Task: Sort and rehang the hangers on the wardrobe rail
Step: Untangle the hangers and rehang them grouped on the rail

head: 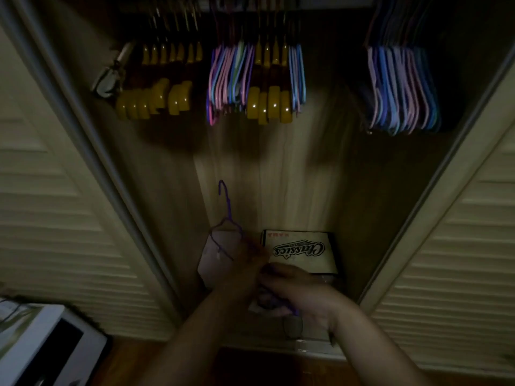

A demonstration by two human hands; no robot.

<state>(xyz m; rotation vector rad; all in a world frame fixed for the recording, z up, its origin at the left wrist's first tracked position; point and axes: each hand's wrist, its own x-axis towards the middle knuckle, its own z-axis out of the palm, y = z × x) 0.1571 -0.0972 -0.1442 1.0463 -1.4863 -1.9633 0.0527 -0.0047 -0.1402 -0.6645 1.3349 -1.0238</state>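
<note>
Sorting step: left hand [245,263] and right hand [292,291] grip thin purple wire hanger [227,218] — next, lift hook onto rail [278,1].

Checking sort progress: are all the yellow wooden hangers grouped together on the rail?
No: the yellow wooden hangers hang in two clusters, split by a bunch of coloured thin hangers.

I stand at a home wardrobe [278,168]: louvred doors [55,207], hangers [231,76] on a rail, wooden floor [250,369].
</note>
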